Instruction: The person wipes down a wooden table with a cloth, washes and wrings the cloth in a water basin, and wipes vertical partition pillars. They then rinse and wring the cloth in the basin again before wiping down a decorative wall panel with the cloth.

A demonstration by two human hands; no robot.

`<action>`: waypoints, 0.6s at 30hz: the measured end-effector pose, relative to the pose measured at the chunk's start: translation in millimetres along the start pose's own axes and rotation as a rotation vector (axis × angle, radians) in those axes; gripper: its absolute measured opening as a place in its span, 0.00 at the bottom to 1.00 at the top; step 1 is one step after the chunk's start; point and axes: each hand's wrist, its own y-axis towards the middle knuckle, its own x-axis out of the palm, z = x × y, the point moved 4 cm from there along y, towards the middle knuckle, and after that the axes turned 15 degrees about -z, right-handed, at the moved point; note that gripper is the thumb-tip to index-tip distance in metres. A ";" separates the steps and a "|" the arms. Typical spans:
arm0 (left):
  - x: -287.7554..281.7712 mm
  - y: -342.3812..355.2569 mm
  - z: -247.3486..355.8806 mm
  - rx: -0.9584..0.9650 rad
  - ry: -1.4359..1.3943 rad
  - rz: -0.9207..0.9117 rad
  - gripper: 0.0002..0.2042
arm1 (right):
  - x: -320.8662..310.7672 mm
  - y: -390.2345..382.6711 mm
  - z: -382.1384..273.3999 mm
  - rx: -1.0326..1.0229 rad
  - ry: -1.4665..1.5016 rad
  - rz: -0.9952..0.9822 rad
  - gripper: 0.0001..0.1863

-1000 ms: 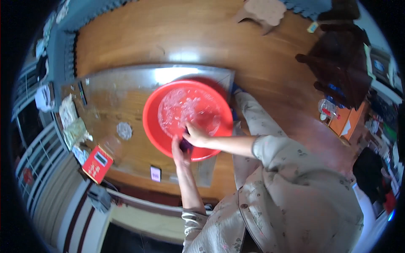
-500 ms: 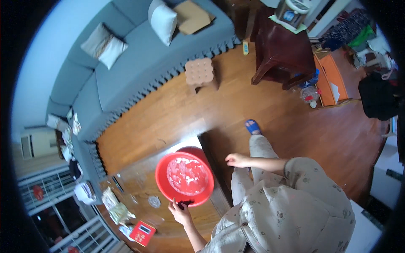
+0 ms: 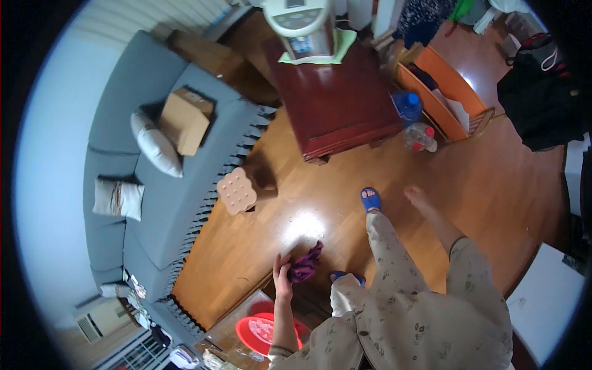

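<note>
A crumpled dark purple cloth (image 3: 306, 263) hangs from my left hand (image 3: 282, 277), held at the fingers, over the floor beside the low table. Below that forearm, the red basin (image 3: 250, 338) stands on the table, with suds and liquid inside; my arm hides part of its right side. My right hand (image 3: 417, 196) is out to the right over the wooden floor, touching nothing that I can see. Its fingers are blurred.
A brown square stool (image 3: 237, 191) stands by the grey-blue sofa (image 3: 154, 228). Ahead is a dark red cabinet (image 3: 339, 98) bearing a hot-water dispenser (image 3: 302, 28). Plastic bottles (image 3: 421, 137) and an orange rack (image 3: 453, 92) lie to its right. A white surface (image 3: 549, 302) is at the right.
The view has turned right and moved away from the basin toward the cabinet. My left hand has carried the cloth off the basin's rim. My right arm has swung forward.
</note>
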 end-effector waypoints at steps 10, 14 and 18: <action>133.7 257.5 63.2 -0.045 0.447 -0.171 0.36 | -122.6 214.0 -129.7 -0.024 0.520 0.103 0.28; 149.7 312.3 68.2 -0.060 0.524 -0.056 0.36 | -116.6 249.3 -136.5 0.017 0.721 -0.125 0.31; 157.1 328.4 76.1 -0.058 0.505 -0.202 0.40 | -76.6 227.3 -171.8 -0.013 0.806 -0.199 0.35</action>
